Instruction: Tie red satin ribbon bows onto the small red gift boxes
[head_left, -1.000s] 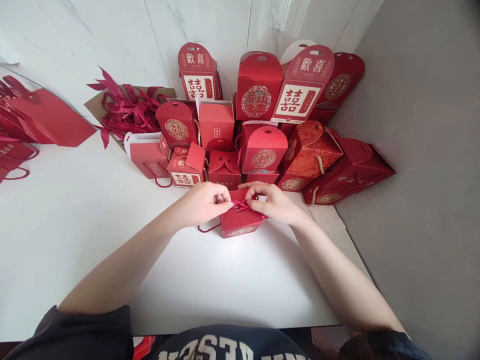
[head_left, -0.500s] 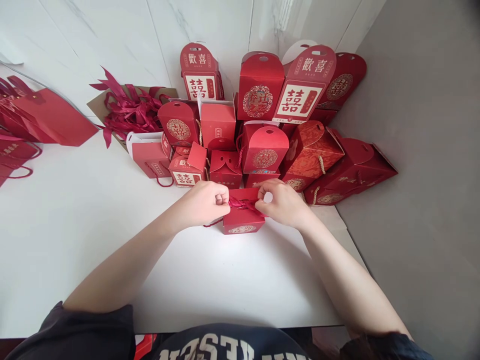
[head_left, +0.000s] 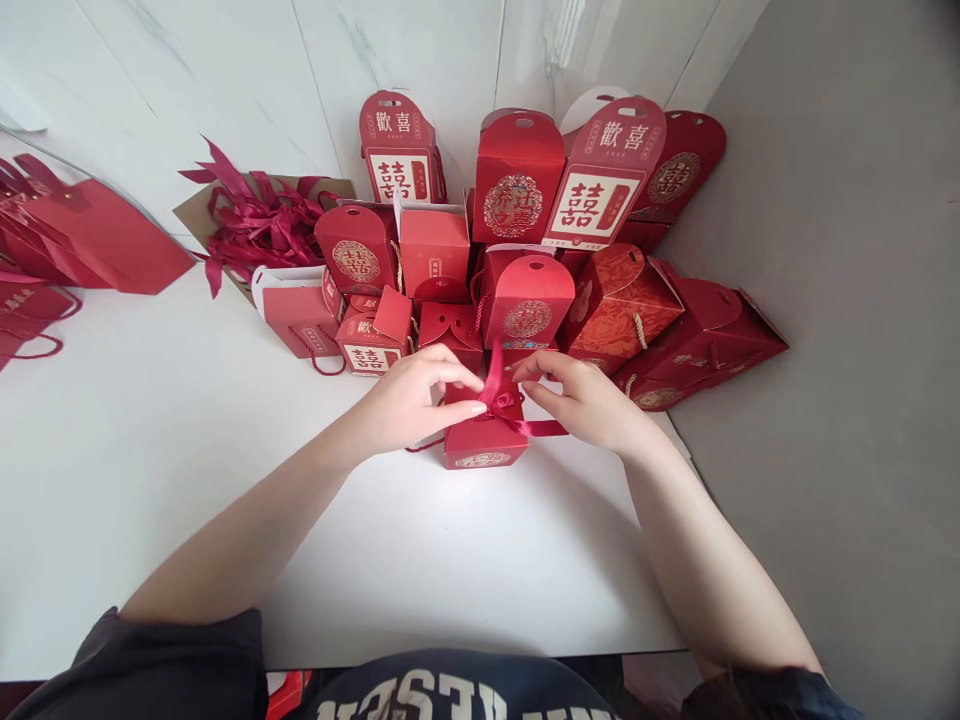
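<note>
A small red box (head_left: 486, 445) with a pale round emblem stands on the white table, between my hands. Across its top lies a crimson ribbon (head_left: 499, 402), knotted in the middle, one end sticking up and the other stretching out to the right. My left hand (head_left: 416, 398) is at the box's left side, thumb and fingers apart, their tips beside the knot and the upright end. On the right, my right hand (head_left: 574, 392) has its thumb and index finger parted near the ribbon, with nothing between them.
Behind the box, several red gift boxes (head_left: 435, 245) are stacked against the tiled wall. A brown bag (head_left: 337, 187) of crimson ribbons stands at their left. Red bags (head_left: 127, 240) lie far left; a grey wall (head_left: 840, 300) rises at right.
Both hands have opened from their pinch on the ribbon. The ribbon now shows a knot with one end up and one to the right. The right hand has shifted slightly right.
</note>
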